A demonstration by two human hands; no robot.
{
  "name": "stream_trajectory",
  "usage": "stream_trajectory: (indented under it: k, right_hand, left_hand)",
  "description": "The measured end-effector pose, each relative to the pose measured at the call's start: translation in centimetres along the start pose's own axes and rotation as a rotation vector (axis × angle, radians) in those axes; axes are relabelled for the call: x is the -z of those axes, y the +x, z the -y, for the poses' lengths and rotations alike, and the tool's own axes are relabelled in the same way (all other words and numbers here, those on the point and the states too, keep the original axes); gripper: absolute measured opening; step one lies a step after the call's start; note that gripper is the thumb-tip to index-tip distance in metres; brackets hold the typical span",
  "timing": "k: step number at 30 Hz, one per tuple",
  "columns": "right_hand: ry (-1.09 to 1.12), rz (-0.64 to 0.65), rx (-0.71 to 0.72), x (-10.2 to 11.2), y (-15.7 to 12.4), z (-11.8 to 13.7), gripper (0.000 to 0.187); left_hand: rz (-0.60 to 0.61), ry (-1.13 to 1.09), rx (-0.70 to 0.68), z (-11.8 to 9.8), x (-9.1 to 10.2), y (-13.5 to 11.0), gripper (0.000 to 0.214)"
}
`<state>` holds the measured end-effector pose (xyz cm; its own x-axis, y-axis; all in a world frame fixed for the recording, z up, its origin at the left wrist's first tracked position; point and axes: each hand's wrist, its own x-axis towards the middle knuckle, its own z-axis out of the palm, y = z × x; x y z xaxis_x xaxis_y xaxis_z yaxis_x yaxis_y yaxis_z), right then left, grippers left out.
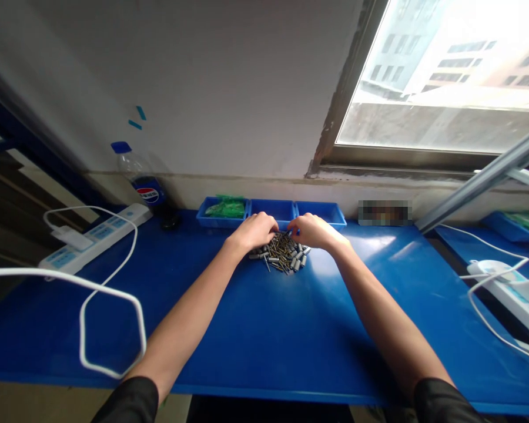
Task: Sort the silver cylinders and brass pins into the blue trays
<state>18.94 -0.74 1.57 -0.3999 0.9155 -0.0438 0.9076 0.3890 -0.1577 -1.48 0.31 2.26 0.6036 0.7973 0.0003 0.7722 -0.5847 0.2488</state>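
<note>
Blue bench [268,335] spans the lower half of the frame, with a grey wall [229,88] behind it and a window [423,117] at upper right. Both bare forearms enter from dark sleeves [130,402] near the bottom edge and slant inward toward the centre. Left of centre, the left hand [256,230] is palm down, its fingers curled at the upper left of a pile of small metal parts [284,255]. Right of centre, the right hand [312,230] nearly mirrors it, wrist bent, fingers curling inward at the pile's upper right. Fingertips are too small to read, so I cannot tell whether either grip is clamped on a piece. The pile lies mid-frame, just below three blue bins [273,207].
</note>
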Motion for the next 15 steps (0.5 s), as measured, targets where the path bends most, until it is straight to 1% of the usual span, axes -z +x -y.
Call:
stream_trajectory:
  k: [3,6,10,15]
  right_hand:
    - [-0.085,0.018,-0.019,-0.04,0.00,0.58,0.028]
    - [-0.124,0.022,-0.023,-0.07,0.03,0.83,0.024]
    - [-0.115,0.011,-0.015,-0.22,0.04,0.80,0.017]
    - [-0.071,-0.031,0.010,-0.12,0.02,0.52,0.016]
  left_hand:
    - [0.002,0.004,-0.016,0.33,-0.17,0.16,0.026]
    - [0.005,0.015,-0.025,0.37,-0.27,0.27,0.025]
    - [0.011,0.016,-0.026,0.18,-0.22,0.16,0.026]
    - [0.012,0.010,-0.022,0.03,-0.20,-0.03,0.025]
